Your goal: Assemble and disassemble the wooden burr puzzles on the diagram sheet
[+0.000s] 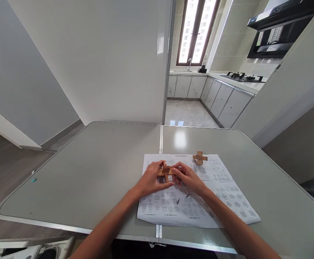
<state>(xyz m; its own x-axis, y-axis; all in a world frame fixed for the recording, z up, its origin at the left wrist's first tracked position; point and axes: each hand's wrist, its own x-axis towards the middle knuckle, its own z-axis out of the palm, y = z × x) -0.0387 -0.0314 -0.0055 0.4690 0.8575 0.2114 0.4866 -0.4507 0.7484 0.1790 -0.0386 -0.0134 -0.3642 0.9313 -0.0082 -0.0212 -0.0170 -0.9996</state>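
A wooden burr puzzle (167, 170) of crossed bars is held between both hands, just above the printed sheet (228, 212). My left hand (150, 180) grips it from the left, with the thumb below and the fingers over the upper side. On the other side, my right hand (190, 178) pinches the right end of a bar between thumb and fingertips. Its lower fingers curl underneath and are partly hidden. Small line drawings of puzzle shapes cover the paper. Farther back, a second wooden cross-shaped puzzle (200, 158) rests by the sheet's top edge.
The grey folding table (78, 172) has a metal seam down its middle and a metal rim. A small teal bit (33, 180) lies near its left edge. Beyond the table stand a white partition (119, 64) and kitchen cabinets (223, 97) with a gas hob (244, 77).
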